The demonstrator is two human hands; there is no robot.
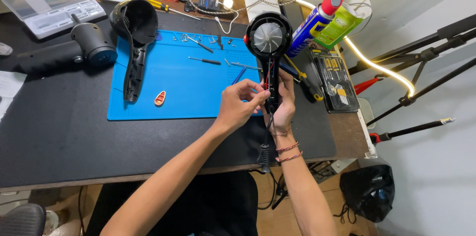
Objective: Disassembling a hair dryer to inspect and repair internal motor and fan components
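Note:
An opened black hair dryer body (269,35) stands upright over the blue work mat (168,97), its white fan wheel facing me. My right hand (284,109), with thread bracelets at the wrist, grips the dryer's handle from the right. My left hand (239,103) reaches in from the left, its fingertips pinched on the red and black wires (267,74) that run down inside the open handle. The power cord with its black strain relief (265,156) hangs off the table's front edge.
The dryer's other shell half (134,37) lies on the mat's left side with a small orange part (159,98), loose screws and thin screwdrivers (204,60). A dark handheld device (74,50), clear case (52,5), spray can (315,20), green bottle (339,26), bit set (338,82) and tripod legs (421,57) surround it.

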